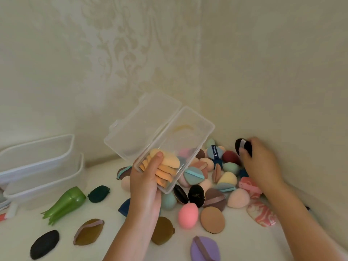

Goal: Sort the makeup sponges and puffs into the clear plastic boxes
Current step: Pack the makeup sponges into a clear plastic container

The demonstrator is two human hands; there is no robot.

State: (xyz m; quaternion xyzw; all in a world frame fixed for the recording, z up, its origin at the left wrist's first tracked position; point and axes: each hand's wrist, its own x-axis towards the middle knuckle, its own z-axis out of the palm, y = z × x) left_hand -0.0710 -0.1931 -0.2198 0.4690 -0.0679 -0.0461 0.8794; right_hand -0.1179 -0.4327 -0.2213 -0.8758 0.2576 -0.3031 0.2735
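So you're gripping the clear box (188, 132) with your left fingers (157, 156), orange puffs (167, 166) sitting inside | right fingers (244, 154) pinching a black puff (239, 146) | most of the pile (216, 176) is waiting unsorted

Single view, head-worn, wide-angle. Looks forward and down onto tabletop (113, 210), facing wall (263, 72) corner. Close range: left hand (145, 183), right hand (261, 162) in lower half.

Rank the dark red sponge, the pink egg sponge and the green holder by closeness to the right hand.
1. Dark red sponge, just left of the right hand.
2. Pink egg sponge, centre, nearer the camera.
3. Green holder, far left.
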